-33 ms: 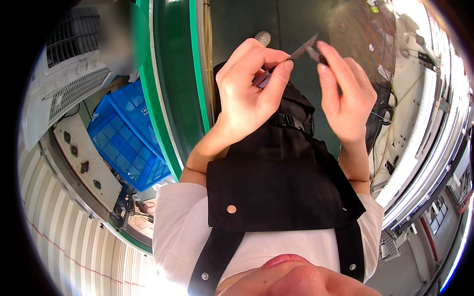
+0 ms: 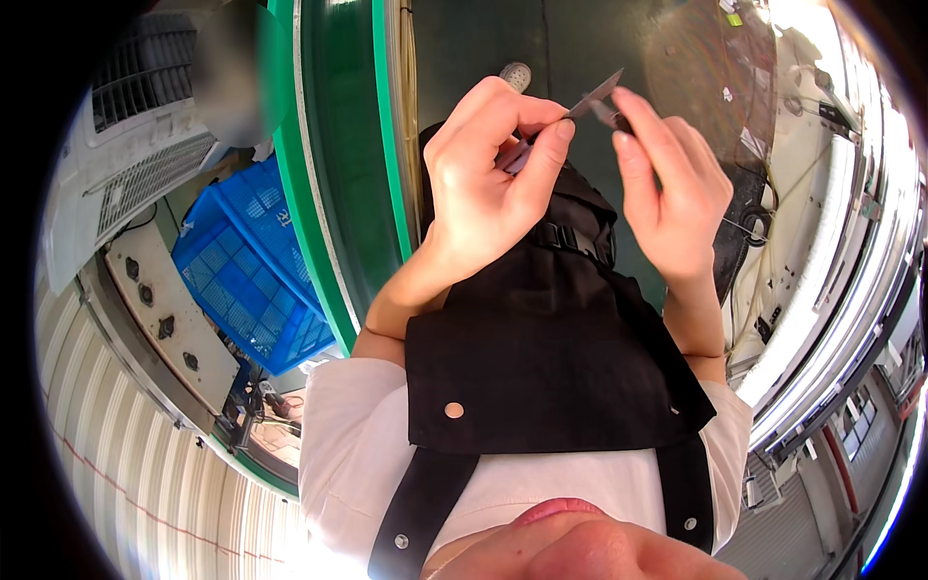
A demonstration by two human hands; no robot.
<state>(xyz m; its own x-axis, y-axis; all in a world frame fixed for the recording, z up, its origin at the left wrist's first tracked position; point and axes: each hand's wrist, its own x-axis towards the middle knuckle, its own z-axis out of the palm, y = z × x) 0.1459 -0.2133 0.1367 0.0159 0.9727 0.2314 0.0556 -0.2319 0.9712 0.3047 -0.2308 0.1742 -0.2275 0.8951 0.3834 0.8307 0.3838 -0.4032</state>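
My left hand point(image 2: 488, 184) is closed, pinching a thin, flat grey piece with a pointed end point(image 2: 594, 95) between thumb and index finger. Part of a pale purplish thing point(image 2: 517, 157) shows inside its curled fingers; what it is I cannot make out. Just to the right, my right hand point(image 2: 677, 188) grips a small dark piece with a greyish tip point(image 2: 609, 116) between thumb and forefinger. That tip lies right against or very near the grey piece; whether they touch I cannot tell. Both hands are raised in front of my black apron point(image 2: 551, 358).
To my left runs a green-edged conveyor or bench point(image 2: 338, 126). Beyond it stands a blue plastic crate point(image 2: 242, 280) beside a panel with dark knobs point(image 2: 169, 319). White equipment with cables point(image 2: 793, 193) lines the right side. A light-coloured shoe point(image 2: 516, 75) shows on the floor.
My right hand has shifted slightly left, bringing the small dark piece closer to the grey piece. My left hand stays almost where it was.
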